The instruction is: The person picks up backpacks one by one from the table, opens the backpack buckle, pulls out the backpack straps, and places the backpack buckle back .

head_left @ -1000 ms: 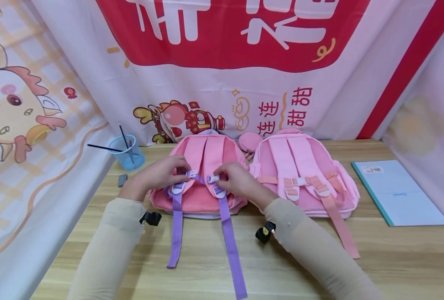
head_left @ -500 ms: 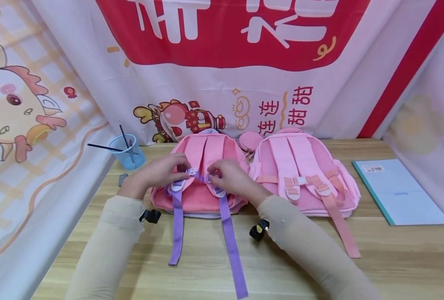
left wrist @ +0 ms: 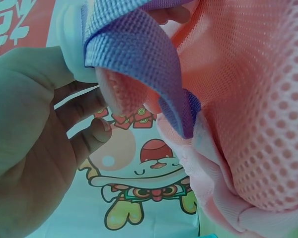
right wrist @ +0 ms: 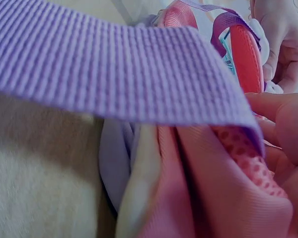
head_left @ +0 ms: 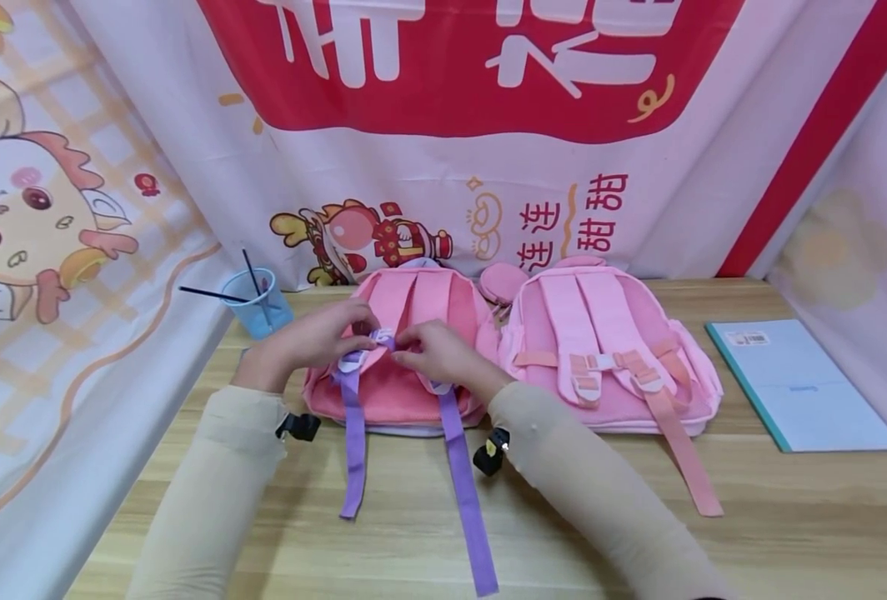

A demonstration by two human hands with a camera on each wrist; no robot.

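A pink backpack with its shoulder straps facing up lies on the table. My left hand pinches a white plastic buckle on purple webbing by the left shoulder strap. Close beside that buckle, the fingertips of my right hand pinch at the purple webbing; what lies between them is mostly hidden. Two long purple strap ends hang toward the front. In the left wrist view, purple webbing loops past the left hand. A purple strap crosses in front of the right wrist view.
A second pink backpack lies to the right, with its chest buckle between the straps. A round pink pouch sits behind. At the left stands a blue pen cup; a light blue notebook is at the far right.
My right hand has moved left from the right shoulder strap to the buckle in my left hand. The left hand has stayed almost in place.
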